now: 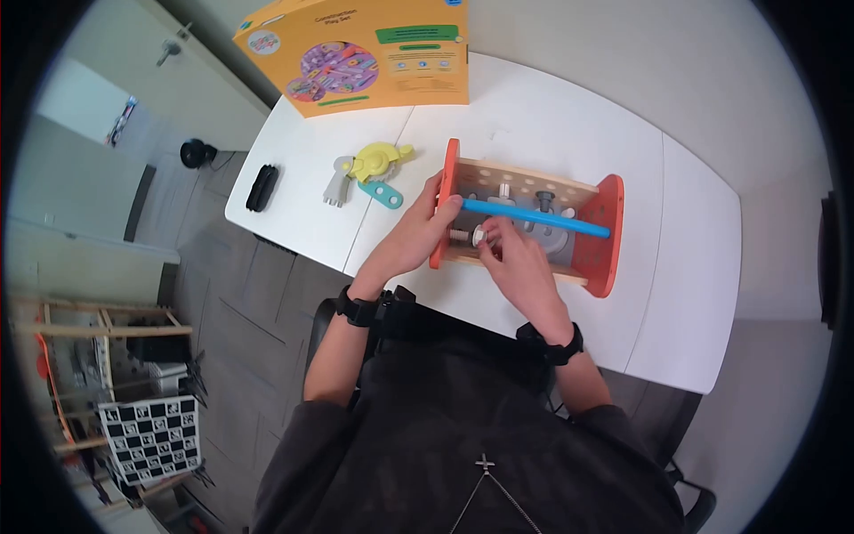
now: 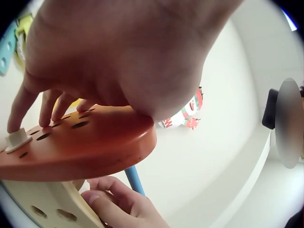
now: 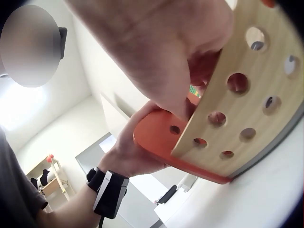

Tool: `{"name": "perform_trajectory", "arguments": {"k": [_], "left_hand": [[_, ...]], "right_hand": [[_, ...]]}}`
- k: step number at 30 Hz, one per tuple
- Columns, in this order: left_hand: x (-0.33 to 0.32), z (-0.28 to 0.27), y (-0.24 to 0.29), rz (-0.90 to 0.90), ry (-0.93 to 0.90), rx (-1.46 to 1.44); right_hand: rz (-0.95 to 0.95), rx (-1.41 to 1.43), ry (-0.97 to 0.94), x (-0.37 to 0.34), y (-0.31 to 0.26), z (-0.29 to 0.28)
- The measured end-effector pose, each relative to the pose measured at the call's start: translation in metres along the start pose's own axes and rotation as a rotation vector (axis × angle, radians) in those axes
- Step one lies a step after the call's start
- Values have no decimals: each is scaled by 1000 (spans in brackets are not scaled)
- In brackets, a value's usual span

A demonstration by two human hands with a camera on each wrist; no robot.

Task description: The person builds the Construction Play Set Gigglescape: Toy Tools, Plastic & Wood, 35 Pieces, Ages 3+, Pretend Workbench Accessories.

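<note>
A toy toolbox with orange-red end panels (image 1: 608, 236), perforated wooden sides (image 1: 534, 173) and a blue rod handle (image 1: 534, 214) stands on the table. My left hand (image 1: 416, 230) grips its left end panel, thumb over the top edge near the rod. On the panel's outer face, one fingertip presses a white bolt head (image 2: 18, 138). Inside the box a threaded bolt shaft (image 1: 459, 236) points inward from that panel. My right hand (image 1: 525, 267) reaches in under the rod and pinches a white nut (image 1: 480, 235) at the shaft's end. The wooden side hides its fingertips in the right wrist view.
Grey and white toy parts (image 1: 545, 200) lie inside the box. Left of it sit a yellow-and-grey toy saw (image 1: 374, 162), a teal strip with holes (image 1: 382, 194) and a black case (image 1: 261, 188). A yellow play set carton (image 1: 356, 62) stands at the back of the white table (image 1: 680, 267).
</note>
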State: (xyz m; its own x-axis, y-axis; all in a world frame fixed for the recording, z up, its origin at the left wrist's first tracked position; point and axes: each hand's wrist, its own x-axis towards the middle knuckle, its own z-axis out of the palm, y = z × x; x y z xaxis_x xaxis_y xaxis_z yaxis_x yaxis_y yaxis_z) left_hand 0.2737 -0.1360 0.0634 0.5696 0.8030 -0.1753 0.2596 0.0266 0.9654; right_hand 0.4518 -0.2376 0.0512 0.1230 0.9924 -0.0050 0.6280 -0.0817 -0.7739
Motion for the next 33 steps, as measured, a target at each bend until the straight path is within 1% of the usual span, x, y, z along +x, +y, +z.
{"name": "perform_trajectory", "arguments": {"k": [3,5,8,11,14,17,20,22,24,25,27,28,30,33], "left_hand": [[-3,3,3,-17,-4,-35],[-6,3,4,-30,-1,-57],[-4,-5,13,-176,-89,-119],[0,3,22,-232,9,-118],[5,10,16,-280,93,-128],[7,13,8,-216,105,-143],[7,18,1,-92,187,-118],[3,16,8,-140,154,-69],[0,15,8,-118,133,-37],[-1,15,6,-73,132,-33],[-3,13,8,-52,97,-17],[-6,11,15,-80,63,-3],[-7,7,10,-57,18,46],[-6,2,-15,57,-33,118]], "right_hand": [[-59,26,20,0,8,4],[-37,24,-15,-1,4,0],[-46,24,-17,0,10,1],[-63,33,3,0,11,4],[-74,40,20,-1,5,1],[-63,22,23,3,6,-1],[-30,14,13,3,10,3],[-4,-2,18,1,12,5],[-6,-17,41,-1,11,6],[-10,-25,53,-1,10,7],[37,-48,22,-1,13,9],[60,-59,4,-2,14,10],[74,-69,33,-2,16,14],[117,-99,22,-5,10,11]]}}
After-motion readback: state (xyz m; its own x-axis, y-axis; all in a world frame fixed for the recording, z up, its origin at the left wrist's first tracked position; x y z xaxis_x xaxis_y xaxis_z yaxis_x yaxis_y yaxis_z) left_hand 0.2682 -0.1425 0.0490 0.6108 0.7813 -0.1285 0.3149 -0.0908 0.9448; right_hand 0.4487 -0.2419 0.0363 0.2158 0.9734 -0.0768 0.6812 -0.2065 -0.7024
